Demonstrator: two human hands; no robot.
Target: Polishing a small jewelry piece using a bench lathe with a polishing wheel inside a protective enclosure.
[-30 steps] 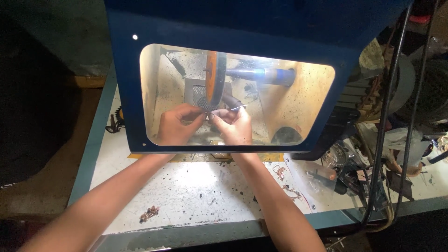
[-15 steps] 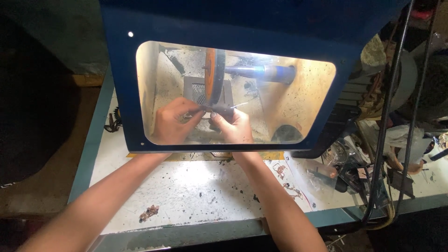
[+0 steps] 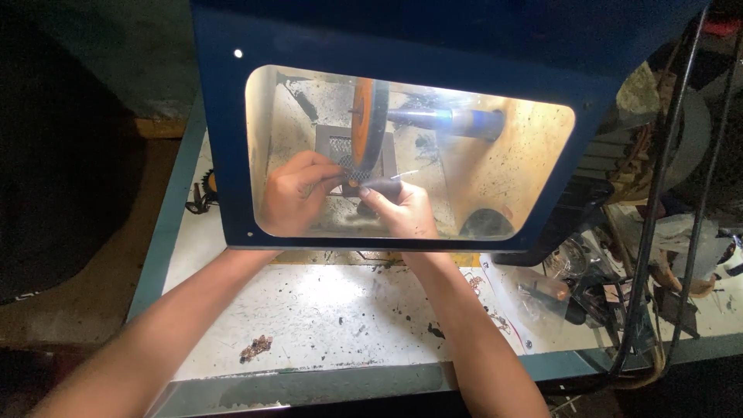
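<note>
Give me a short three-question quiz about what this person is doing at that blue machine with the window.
1. True or false: both hands, left hand and right hand, are inside the blue hood, seen through its window.
2. What colour is the wheel just above the hands? A) green B) orange C) white
3. Which hand is nearer the small dark debris clump on the white bench top?

Key: 1 true; 2 B; 3 the left hand.
</note>
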